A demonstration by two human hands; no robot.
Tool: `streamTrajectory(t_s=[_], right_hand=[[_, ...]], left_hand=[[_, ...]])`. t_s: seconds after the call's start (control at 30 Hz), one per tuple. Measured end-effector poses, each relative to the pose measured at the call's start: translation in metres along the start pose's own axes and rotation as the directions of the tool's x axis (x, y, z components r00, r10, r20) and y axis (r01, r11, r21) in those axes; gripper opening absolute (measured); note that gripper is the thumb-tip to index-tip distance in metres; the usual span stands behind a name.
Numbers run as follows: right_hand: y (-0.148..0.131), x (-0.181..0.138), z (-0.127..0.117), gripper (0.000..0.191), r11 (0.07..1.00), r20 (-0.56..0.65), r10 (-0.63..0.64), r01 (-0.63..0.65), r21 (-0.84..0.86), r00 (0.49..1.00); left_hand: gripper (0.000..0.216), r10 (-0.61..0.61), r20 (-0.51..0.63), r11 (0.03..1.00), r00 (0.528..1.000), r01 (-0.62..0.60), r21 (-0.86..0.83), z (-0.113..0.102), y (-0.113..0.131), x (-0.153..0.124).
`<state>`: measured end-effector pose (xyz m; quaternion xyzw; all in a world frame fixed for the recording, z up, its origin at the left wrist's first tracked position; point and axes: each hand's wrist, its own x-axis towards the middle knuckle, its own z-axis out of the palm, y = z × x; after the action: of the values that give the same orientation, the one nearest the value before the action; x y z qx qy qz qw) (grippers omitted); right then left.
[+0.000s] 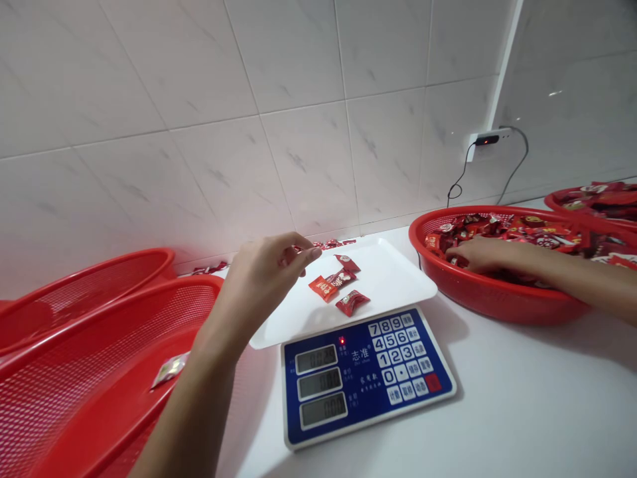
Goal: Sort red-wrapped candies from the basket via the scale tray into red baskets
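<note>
My left hand (pixel 271 269) hovers over the left side of the scale's white tray (pixel 393 282). Its fingers are curled with thumb and fingertip close together; what they hold, if anything, I cannot make out. Several red wrapped candies (pixel 352 303) lie on the tray. In front of it is the scale's blue panel (pixel 365 375) with a keypad and three small displays. My right hand (pixel 475 254) reaches into a red plastic basket (pixel 497 299) heaped with wrapped candies (pixel 542 232). Its fingertips are hidden among them.
Two red baskets (pixel 199 292) stand at the left; a pale wrapped candy (pixel 170 369) lies in the nearer one. Another candy-filled basket (pixel 557 198) is at the far right. More red wrapped pieces (pixel 338 243) lie along the tiled wall, near a power strip (pixel 490 139) with cables.
</note>
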<state>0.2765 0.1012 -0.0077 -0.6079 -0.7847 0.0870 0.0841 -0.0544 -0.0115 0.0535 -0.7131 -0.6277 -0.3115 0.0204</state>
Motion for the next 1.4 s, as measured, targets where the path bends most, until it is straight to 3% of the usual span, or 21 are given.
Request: streamTrajectory(t_s=[0.27, 0.33, 0.4, 0.5, 0.57, 0.63, 0.67, 0.73, 0.77, 0.83, 0.93, 1.07, 1.27, 1.4], right_hand=[[0.015, 0.003, 0.002, 0.025, 0.996, -0.07, -0.08, 0.082, 0.026, 0.994], [0.018, 0.004, -0.006, 0.025, 0.992, -0.14, -0.079, 0.092, 0.089, 0.987], [0.017, 0.003, -0.019, 0.021, 0.978, -0.262, 0.014, 0.042, 0.206, 0.965], [0.003, -0.005, -0.043, 0.013, 0.88, -0.335, 0.199, -0.018, 0.474, 0.921], [-0.018, -0.012, -0.055, 0.01, 0.757, -0.303, 0.189, 0.058, 0.651, 0.934], [-0.047, -0.017, -0.058, 0.015, 0.66, -0.192, 0.201, 0.012, 0.751, 0.961], [-0.062, -0.018, -0.055, 0.017, 0.635, -0.156, 0.144, 0.03, 0.772, 0.977], [-0.094, -0.014, -0.044, 0.027, 0.621, -0.011, -0.118, 0.082, 0.78, 0.993], [-0.109, -0.009, -0.036, 0.032, 0.61, 0.017, -0.23, 0.131, 0.782, 0.973], [-0.136, 0.003, -0.021, 0.035, 0.568, 0.068, -0.484, 0.254, 0.783, 0.873], [-0.159, 0.019, -0.004, 0.022, 0.592, 0.149, -0.6, 0.311, 0.743, 0.786], [-0.158, 0.023, 0.004, 0.025, 0.544, 0.152, -0.641, 0.305, 0.782, 0.752], [-0.128, 0.018, 0.001, 0.009, 0.47, 0.037, -0.545, 0.268, 0.841, 0.838], [-0.113, 0.015, -0.008, 0.006, 0.51, -0.067, -0.367, 0.261, 0.819, 0.928]], left_hand=[[0.028, -0.012, 0.021, 1.0, 1.0, 0.012, 0.01, 0.0, 0.001, 0.0], [0.028, -0.012, 0.023, 1.0, 1.0, 0.012, 0.01, 0.001, -0.001, 0.001], [0.029, -0.008, 0.018, 1.0, 1.0, 0.008, 0.005, 0.002, -0.003, 0.002], [0.029, -0.006, 0.011, 1.0, 1.0, 0.007, -0.021, 0.003, -0.006, 0.003], [0.028, 0.0, -0.025, 0.998, 1.0, -0.002, -0.068, 0.004, -0.003, 0.003], [0.03, 0.02, -0.071, 0.988, 0.997, -0.031, -0.15, 0.007, 0.002, 0.002], [0.034, 0.038, -0.094, 0.98, 0.995, -0.055, -0.192, 0.009, 0.005, 0.001], [0.047, 0.1, -0.139, 0.96, 0.985, -0.132, -0.245, 0.014, 0.009, 0.0], [0.052, 0.144, -0.15, 0.954, 0.978, -0.177, -0.242, 0.016, 0.009, 0.0], [0.046, 0.234, -0.135, 0.948, 0.963, -0.257, -0.188, 0.02, 0.006, 0.002], [0.018, 0.234, -0.054, 0.958, 0.971, -0.24, -0.156, 0.025, -0.004, 0.008], [0.014, 0.098, -0.001, 0.968, 0.995, -0.095, -0.231, 0.027, -0.013, 0.014], [0.017, -0.016, -0.042, 0.961, 0.999, 0.004, -0.278, 0.029, -0.016, 0.015], [0.015, -0.022, -0.042, 0.974, 0.999, 0.012, -0.226, 0.031, -0.019, 0.016]])
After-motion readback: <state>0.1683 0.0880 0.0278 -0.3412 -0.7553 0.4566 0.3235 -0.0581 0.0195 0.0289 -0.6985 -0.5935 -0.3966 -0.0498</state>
